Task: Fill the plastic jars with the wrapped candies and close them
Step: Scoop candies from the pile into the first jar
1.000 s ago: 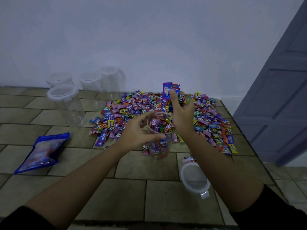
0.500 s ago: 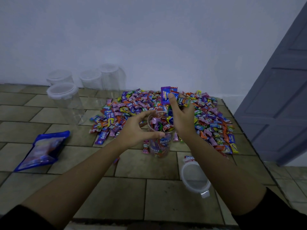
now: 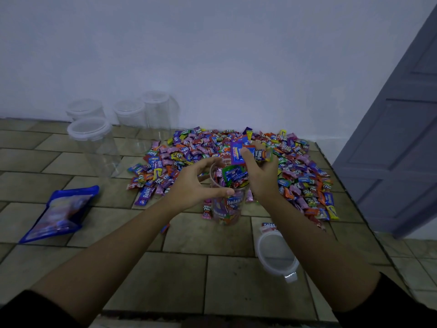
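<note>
Hands [image 3: 261,176] around "Relaxa" candy jar [image 3: 226,204]

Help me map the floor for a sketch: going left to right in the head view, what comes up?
Blue bag → lidded empty jars → left hand → open jar → right hand → door.

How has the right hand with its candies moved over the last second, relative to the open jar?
Barely. The right hand stays beside the open jar rim, candies raised above it; no clear shift.
</note>
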